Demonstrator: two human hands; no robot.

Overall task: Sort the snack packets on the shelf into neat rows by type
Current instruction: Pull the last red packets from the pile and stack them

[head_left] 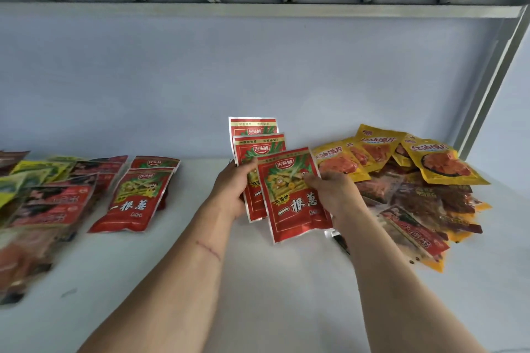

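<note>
Three red snack packets with green stick pictures are fanned out above the middle of the white shelf (272, 281). My left hand (233, 189) grips the two rear red packets (255, 137) from the left. My right hand (332, 195) pinches the right edge of the front red packet (292, 198), which overlaps the other two. Two matching red packets (132, 200) lie in a row on the shelf to the left.
A mixed heap of yellow packets (441, 163), dark brown ones and a red-labelled one (415, 233) lies at the right. Green, red and dark packets (48, 203) overlap at the far left. The shelf's back wall and a metal corner post (493, 80) close the right rear.
</note>
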